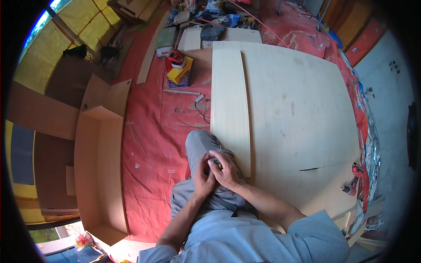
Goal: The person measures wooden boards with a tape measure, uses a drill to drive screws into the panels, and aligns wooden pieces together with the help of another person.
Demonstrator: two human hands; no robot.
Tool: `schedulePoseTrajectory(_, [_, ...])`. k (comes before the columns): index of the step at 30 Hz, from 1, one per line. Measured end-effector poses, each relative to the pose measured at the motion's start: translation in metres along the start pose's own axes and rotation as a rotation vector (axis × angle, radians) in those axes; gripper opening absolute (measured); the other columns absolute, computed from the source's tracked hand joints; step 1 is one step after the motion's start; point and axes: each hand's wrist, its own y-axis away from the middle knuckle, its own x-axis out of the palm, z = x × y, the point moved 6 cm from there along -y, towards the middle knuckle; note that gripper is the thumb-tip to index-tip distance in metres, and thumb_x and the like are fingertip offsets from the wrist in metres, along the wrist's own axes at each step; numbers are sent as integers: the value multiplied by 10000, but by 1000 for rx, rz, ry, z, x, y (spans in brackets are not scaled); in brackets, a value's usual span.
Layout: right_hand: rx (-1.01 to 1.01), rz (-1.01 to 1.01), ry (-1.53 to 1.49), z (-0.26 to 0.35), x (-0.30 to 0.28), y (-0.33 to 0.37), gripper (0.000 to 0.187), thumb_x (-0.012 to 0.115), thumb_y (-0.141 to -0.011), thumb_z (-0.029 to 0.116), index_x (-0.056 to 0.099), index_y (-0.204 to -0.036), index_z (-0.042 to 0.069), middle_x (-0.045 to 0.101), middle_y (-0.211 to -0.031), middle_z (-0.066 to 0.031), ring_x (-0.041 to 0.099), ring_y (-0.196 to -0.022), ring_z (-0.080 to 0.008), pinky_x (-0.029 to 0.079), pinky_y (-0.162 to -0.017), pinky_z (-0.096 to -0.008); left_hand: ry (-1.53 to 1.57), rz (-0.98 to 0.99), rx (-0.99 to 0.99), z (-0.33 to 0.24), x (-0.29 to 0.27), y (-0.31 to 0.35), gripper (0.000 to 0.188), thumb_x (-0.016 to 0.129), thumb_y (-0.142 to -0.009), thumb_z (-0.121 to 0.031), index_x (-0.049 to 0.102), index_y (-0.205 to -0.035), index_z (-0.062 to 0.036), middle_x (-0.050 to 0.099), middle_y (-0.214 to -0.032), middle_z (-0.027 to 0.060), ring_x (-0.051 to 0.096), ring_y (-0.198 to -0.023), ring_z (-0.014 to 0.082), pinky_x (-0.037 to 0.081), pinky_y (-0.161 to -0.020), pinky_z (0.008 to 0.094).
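Observation:
Above my bent knee, my left hand (203, 179) and my right hand (227, 173) come together, fingers curled around a small dark-and-yellow object (218, 162). Most of it is hidden by the fingers, so its kind cannot be made out. Just beyond and to the right of my knee lies a long pale wooden board (230, 101). It rests on a much larger pale wood panel (298, 109), along that panel's left side. Neither hand touches the board.
A long open wooden box (105, 171) stands at left on the red floor sheet (149, 175). A red-and-black cordless drill (352, 179) lies at the panel's right edge. Farther off are a yellow box (180, 70), a power strip cable (204, 115) and heaped tools and bags (212, 31).

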Motion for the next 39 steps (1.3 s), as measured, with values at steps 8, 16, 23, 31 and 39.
schedulePoseTrajectory(8, [-96, 90, 138, -9, 12, 6, 323, 714, -951, 164, 655, -1240, 31, 707, -1180, -171, 676, -1090, -380, 531, -957, -475, 147, -151, 120, -156, -83, -45, 255, 557, -1099, -125, 707, -1196, 58, 694, -1237, 165, 692, -988, 176, 602, -767, 320])
schedulePoseTrajectory(16, [-101, 128, 109, -3, 18, 1, 243, 729, -935, 132, 680, -1151, 33, 720, -1106, -153, 686, -1010, -370, 538, -908, -455, 232, -160, 826, -411, -119, -5, 129, 757, -966, -175, 644, -969, -113, 652, -978, 51, 611, -791, 189, 528, -676, 333])
schedulePoseTrajectory(23, [-81, 144, 96, -2, 20, 1, 239, 738, -926, 102, 684, -1148, 33, 718, -1084, -145, 676, -1007, -362, 535, -909, -454, 6, -123, 993, -405, -111, -20, 194, 592, -1088, -282, 637, -1231, -160, 634, -1012, 59, 610, -851, 232, 570, -717, 394])
schedulePoseTrajectory(31, [-98, 142, 95, -1, 15, -1, 233, 744, -924, 105, 684, -1138, 34, 719, -1071, -138, 681, -1009, -352, 540, -901, -444, 74, 272, 1106, -393, -94, -32, 332, 707, -1041, -316, 677, -1140, 0, 731, -1032, 189, 727, -828, 264, 665, -695, 388])
schedulePoseTrajectory(39, [-110, 132, 96, -13, 18, 4, 220, 729, -946, 137, 683, -1137, 38, 719, -1060, -155, 683, -1005, -372, 540, -893, -456, 233, 203, 858, -373, -70, -15, 298, 796, -971, -192, 720, -1051, 84, 763, -919, 208, 750, -781, 295, 666, -690, 402])
